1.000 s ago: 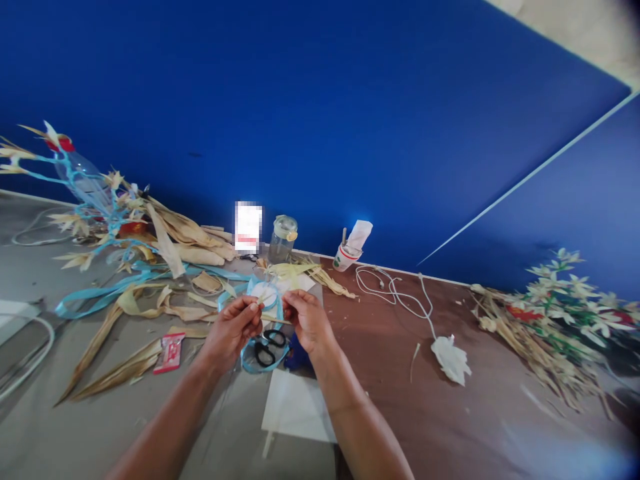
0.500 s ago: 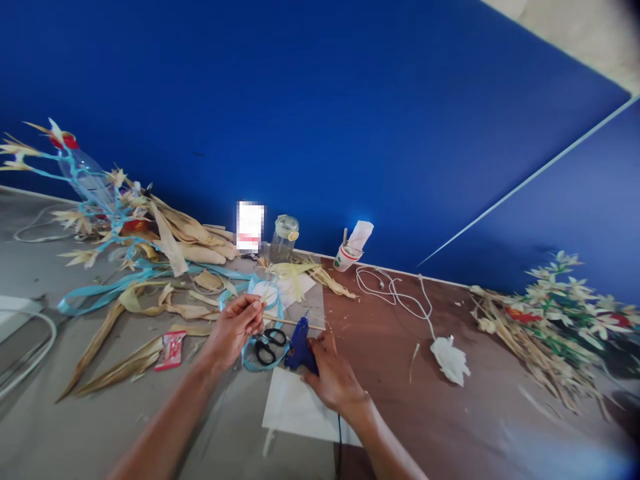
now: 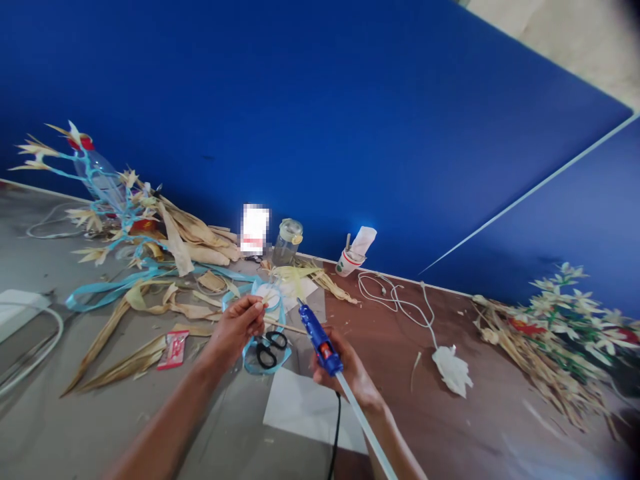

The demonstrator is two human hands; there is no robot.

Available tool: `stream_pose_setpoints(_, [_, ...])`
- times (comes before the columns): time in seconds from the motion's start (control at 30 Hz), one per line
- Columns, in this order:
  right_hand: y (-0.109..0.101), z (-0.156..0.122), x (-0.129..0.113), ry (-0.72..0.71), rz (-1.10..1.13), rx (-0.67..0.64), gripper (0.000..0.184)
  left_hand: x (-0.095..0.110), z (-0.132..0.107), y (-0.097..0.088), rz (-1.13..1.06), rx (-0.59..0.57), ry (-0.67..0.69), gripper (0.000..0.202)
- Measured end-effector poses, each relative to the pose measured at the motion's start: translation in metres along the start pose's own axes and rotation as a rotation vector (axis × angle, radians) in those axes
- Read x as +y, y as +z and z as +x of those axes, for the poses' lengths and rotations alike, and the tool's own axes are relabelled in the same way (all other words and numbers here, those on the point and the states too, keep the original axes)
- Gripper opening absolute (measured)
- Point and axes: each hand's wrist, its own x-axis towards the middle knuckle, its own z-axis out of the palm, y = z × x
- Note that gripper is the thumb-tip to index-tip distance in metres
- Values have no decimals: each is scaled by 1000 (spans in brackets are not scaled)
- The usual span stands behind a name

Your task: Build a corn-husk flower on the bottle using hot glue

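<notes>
My right hand [image 3: 345, 367] is wrapped round a blue glue gun [image 3: 315, 337], raised with its nozzle pointing away from me. A long translucent glue stick [image 3: 367, 427] sticks out of the gun's back end. The thumb and fingers of my left hand [image 3: 239, 327] are pinched together on a small pale piece [image 3: 266, 300], too small to make out well. Black-handled scissors [image 3: 271, 348] lie between my hands, on a loop of light blue ribbon [image 3: 250, 365]. A thin stick [image 3: 287, 326] runs between the two hands. Below them is a white sheet [image 3: 300, 407].
Dried corn husks [image 3: 175, 310], blue ribbon [image 3: 107, 293] and a red packet [image 3: 173, 349] spread leftward. At the back stand a jar [image 3: 289, 241] and a cup [image 3: 349, 261]. A white cable [image 3: 397, 297] and husk flowers [image 3: 575, 307] are to the right.
My right hand has lifted the glue gun from beside the scissors and turned it nozzle-forward, bringing the glue stick into sight. My left hand keeps its pinch in nearly the same place.
</notes>
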Motion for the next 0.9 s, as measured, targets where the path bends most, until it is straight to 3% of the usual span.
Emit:
stream_pose_setpoints(0.1, [14, 9, -5, -96, -18, 13, 38, 1, 1, -1, 13, 10, -4, 22])
stream_pose_setpoints(0.23, [23, 12, -2, -172, -108, 62, 38, -1, 2, -3, 49, 22, 0, 22])
stream_pose_setpoints(0.47, [24, 10, 6, -164, -180, 15, 41, -4, 3, -4, 120, -9, 55, 20])
stream_pose_setpoints(0.7, [26, 8, 7, -116, -202, 23, 36, -2, 0, -2, 180, -3, 62, 22])
stream_pose_setpoints(0.9, [23, 5, 15, -79, -243, 62, 42, -2, 0, -2, 193, 3, 73, 22])
